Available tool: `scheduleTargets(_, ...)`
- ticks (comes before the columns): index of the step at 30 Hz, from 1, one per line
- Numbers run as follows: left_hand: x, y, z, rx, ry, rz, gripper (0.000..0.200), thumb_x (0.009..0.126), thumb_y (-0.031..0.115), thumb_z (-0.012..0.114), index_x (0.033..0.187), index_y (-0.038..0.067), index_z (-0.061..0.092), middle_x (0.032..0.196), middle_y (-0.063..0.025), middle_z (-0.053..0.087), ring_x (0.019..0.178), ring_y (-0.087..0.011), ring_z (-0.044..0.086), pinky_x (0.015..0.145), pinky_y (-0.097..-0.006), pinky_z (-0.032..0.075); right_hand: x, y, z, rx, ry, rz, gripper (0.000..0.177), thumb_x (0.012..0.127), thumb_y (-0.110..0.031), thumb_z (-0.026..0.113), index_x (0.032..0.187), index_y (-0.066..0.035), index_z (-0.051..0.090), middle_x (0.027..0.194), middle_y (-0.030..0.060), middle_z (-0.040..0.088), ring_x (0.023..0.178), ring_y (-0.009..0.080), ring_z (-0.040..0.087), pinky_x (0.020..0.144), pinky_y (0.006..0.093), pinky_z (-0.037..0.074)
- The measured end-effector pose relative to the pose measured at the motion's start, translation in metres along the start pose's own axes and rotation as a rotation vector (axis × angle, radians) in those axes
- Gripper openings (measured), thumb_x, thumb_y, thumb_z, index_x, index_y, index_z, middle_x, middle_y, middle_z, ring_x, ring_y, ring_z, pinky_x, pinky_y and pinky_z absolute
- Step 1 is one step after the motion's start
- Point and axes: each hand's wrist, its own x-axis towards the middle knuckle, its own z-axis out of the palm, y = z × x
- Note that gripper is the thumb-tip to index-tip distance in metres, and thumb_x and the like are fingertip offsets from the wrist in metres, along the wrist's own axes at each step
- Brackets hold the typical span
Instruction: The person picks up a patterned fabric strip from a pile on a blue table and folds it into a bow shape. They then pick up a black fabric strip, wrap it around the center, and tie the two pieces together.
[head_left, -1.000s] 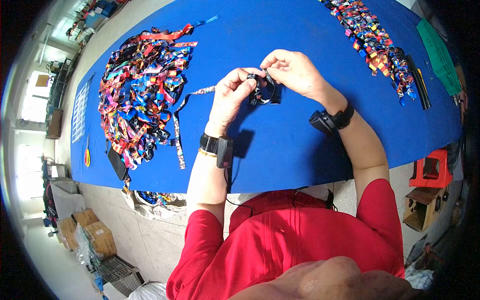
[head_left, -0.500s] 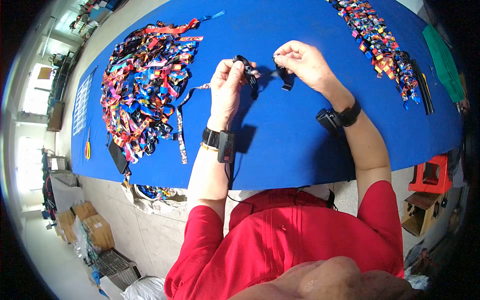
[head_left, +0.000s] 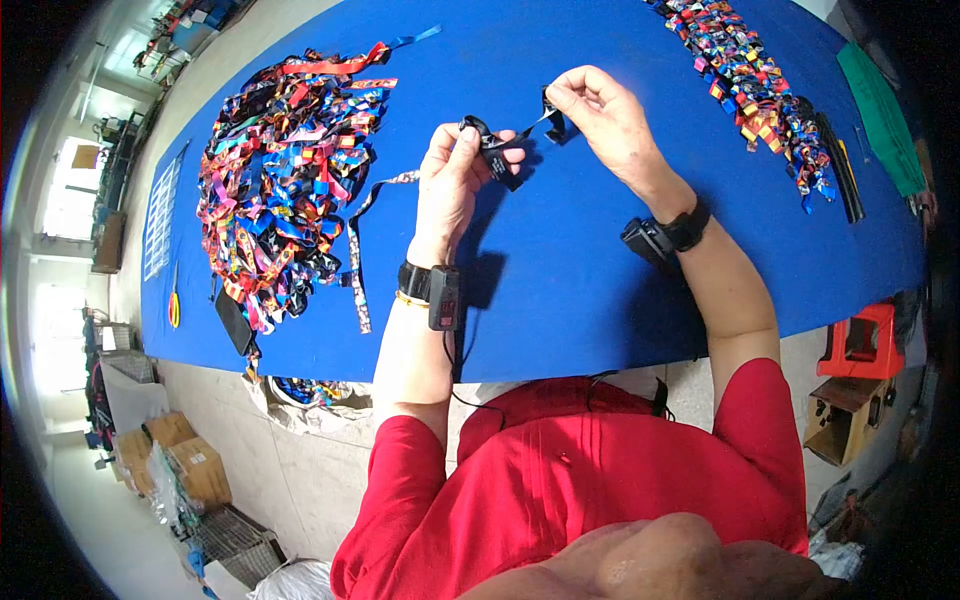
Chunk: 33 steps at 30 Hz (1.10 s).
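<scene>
My left hand [head_left: 448,195] is closed around a bunched black strap [head_left: 498,165], its thumb pressed on top; pale print shows on the dark band. My right hand [head_left: 610,120] pinches the strap's other end between thumb and fingertips, farther from my body. A thin stretch of strap runs between the two hands, above the blue tabletop [head_left: 560,290]. From behind my left hand a flower-patterned ribbon [head_left: 357,260] trails left and down onto the table. Whether it joins the black strap is hidden by my palm.
A large heap of colourful straps [head_left: 285,190] lies on the left, with yellow-handled scissors [head_left: 174,308] beyond it. At the right are a long row of folded straps [head_left: 745,85], black rods [head_left: 838,165] and green material [head_left: 880,115]. A red stool [head_left: 862,345] stands beside the table.
My right hand has moved slightly up and away, and a stretch of strap now shows between the hands. The fingers of my left hand have shifted on the black bunch.
</scene>
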Motion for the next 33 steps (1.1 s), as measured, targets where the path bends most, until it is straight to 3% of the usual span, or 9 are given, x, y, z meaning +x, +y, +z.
scheduleTargets(6, 0.002, 0.002, 0.003, -0.223, -0.024, 0.051, 0.014, 0.104, 0.017, 0.056, 0.098, 0.004, 0.056, 0.123, -0.0273, 0.064, 0.103, -0.0383, 0.071, 0.093, -0.0505, 0.059, 0.000, 0.008, -0.002, 0.022, -0.002, 0.007, 0.015, 0.098, -0.017, 0.068, 0.102, -0.003, 0.065, 0.088, -0.0020, 0.065, 0.080, 0.0039, 0.058, 0.070, 0.0209, 0.048)
scheduleTargets(11, 0.003, 0.002, -0.006, -0.373, -0.050, 0.130, 0.007, 0.100, 0.010, 0.061, 0.100, 0.003, 0.059, 0.130, -0.0271, 0.060, 0.130, -0.0414, 0.054, 0.108, -0.0492, 0.049, -0.004, 0.005, -0.001, 0.032, -0.064, 0.147, 0.015, 0.096, -0.014, 0.068, 0.106, -0.003, 0.064, 0.088, -0.0006, 0.066, 0.078, 0.0058, 0.059, 0.070, 0.0217, 0.049)
scheduleTargets(17, 0.003, 0.005, -0.003, -0.326, -0.074, 0.151, 0.010, 0.101, 0.015, 0.061, 0.097, 0.007, 0.059, 0.128, -0.0257, 0.061, 0.130, -0.0418, 0.054, 0.106, -0.0523, 0.049, -0.008, 0.000, 0.006, 0.102, -0.091, 0.217, 0.020, 0.096, -0.015, 0.068, 0.112, -0.003, 0.064, 0.091, -0.0001, 0.066, 0.080, 0.0064, 0.059, 0.073, 0.0227, 0.049)
scheduleTargets(23, 0.002, 0.005, -0.001, -0.280, -0.101, 0.027, 0.013, 0.100, 0.020, 0.063, 0.094, 0.009, 0.058, 0.119, -0.0225, 0.065, 0.124, -0.0372, 0.059, 0.102, -0.0570, 0.052, -0.004, 0.013, 0.002, 0.074, -0.096, 0.156, 0.020, 0.100, -0.022, 0.065, 0.107, -0.004, 0.068, 0.089, -0.0013, 0.066, 0.079, 0.0057, 0.057, 0.071, 0.0234, 0.048)
scheduleTargets(27, 0.001, 0.007, 0.002, -0.229, -0.129, -0.010, 0.014, 0.100, 0.020, 0.063, 0.093, 0.009, 0.058, 0.118, -0.0214, 0.067, 0.122, -0.0340, 0.061, 0.101, -0.0573, 0.052, -0.004, 0.017, -0.003, -0.068, -0.130, 0.155, 0.025, 0.103, -0.029, 0.060, 0.108, -0.005, 0.069, 0.095, -0.0023, 0.068, 0.086, 0.0063, 0.059, 0.079, 0.0244, 0.049)
scheduleTargets(33, 0.002, 0.003, 0.000, -0.143, -0.128, 0.050, 0.013, 0.101, 0.021, 0.061, 0.097, 0.009, 0.059, 0.126, -0.0204, 0.064, 0.111, -0.0310, 0.067, 0.094, -0.0480, 0.056, -0.006, 0.011, -0.001, -0.152, -0.127, 0.176, 0.027, 0.103, -0.029, 0.060, 0.109, -0.005, 0.070, 0.094, -0.0026, 0.068, 0.084, 0.0063, 0.058, 0.079, 0.0246, 0.049)
